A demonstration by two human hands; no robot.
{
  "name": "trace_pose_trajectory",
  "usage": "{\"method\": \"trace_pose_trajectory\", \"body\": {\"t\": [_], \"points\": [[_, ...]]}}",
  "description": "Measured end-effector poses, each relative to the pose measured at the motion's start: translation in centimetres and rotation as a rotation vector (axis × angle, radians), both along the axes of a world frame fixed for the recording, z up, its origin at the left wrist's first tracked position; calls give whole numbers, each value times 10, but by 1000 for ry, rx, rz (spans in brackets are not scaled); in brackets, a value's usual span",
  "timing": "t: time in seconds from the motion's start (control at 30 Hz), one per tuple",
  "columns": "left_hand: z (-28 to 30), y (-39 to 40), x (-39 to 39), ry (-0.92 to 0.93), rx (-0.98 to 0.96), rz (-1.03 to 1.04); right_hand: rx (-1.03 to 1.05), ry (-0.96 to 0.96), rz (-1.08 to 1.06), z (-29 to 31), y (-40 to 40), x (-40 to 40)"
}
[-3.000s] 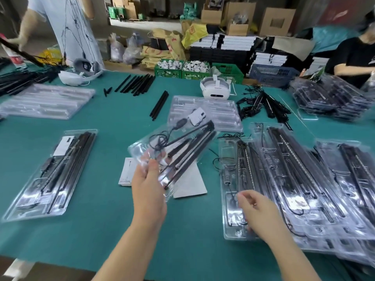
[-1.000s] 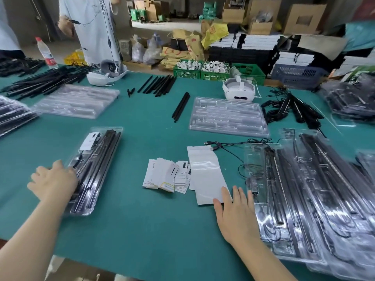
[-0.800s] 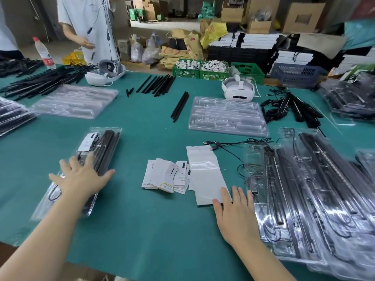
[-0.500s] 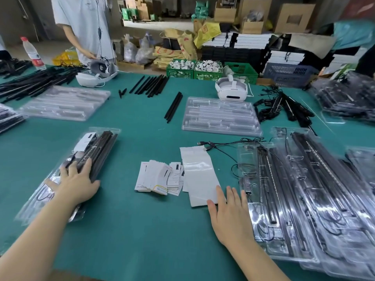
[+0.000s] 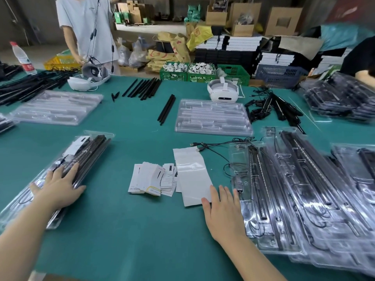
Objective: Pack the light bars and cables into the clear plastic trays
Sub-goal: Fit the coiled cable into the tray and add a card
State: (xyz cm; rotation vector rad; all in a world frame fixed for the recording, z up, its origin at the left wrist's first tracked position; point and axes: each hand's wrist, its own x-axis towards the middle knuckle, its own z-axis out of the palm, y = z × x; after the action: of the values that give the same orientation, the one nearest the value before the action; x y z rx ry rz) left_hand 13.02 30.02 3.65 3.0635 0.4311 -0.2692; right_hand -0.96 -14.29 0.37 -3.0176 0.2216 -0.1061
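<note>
My left hand [image 5: 57,186] lies flat on a stack of packed clear trays [image 5: 87,151] holding black light bars, at the left of the green table. My right hand [image 5: 222,214] rests flat on the table, fingers straight, touching the corner of a white plastic bag [image 5: 191,175] and beside a packed tray [image 5: 261,199] with bars and a cable. More filled trays [image 5: 316,185] overlap to its right. An empty clear tray [image 5: 213,117] sits behind the bag. Loose black light bars [image 5: 167,109] and a black cable [image 5: 215,146] lie on the cloth.
White cards [image 5: 153,179] lie fanned in the table's middle. Another empty tray [image 5: 55,107] sits far left, black bars [image 5: 145,88] and a cable heap [image 5: 272,109] behind. Two white headsets [image 5: 223,91] stand at the far edge. A person [image 5: 87,31] stands at the back left.
My left hand set a packed tray onto the left stack and now presses flat on it. My right hand stayed flat on the table by the white bag.
</note>
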Motion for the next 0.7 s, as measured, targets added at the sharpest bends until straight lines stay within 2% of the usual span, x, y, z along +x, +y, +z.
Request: {"method": "trace_pose_trajectory", "body": {"t": [0.13,0.2,0.27,0.3,0.37,0.43,0.5,0.57,0.6,0.63,0.7], "points": [[5,-17,-1,8,-28,115,215,-67,14,14,-5,2],[12,-34,0,23,37,125,345,-153,46,30,-10,-2],[22,-60,0,-74,133,63,424,-267,66,51,-17,-6],[28,-78,0,-183,118,6,455,-313,59,63,-23,-7],[42,-126,-2,-443,-120,-133,518,-351,22,91,-40,-8],[59,-187,-12,-518,-459,-238,521,-404,-12,118,-64,-11],[75,-258,-30,-302,-902,-268,411,-515,-57,141,-94,-15],[83,-329,-54,52,-1354,-259,252,-557,-141,158,-126,-19],[84,-363,-65,205,-1475,-254,162,-528,-196,163,-143,-21],[84,-394,-76,322,-1518,-255,72,-460,-261,165,-161,-23],[83,-445,-96,476,-1501,-272,-19,-250,-401,165,-191,-27]]}}
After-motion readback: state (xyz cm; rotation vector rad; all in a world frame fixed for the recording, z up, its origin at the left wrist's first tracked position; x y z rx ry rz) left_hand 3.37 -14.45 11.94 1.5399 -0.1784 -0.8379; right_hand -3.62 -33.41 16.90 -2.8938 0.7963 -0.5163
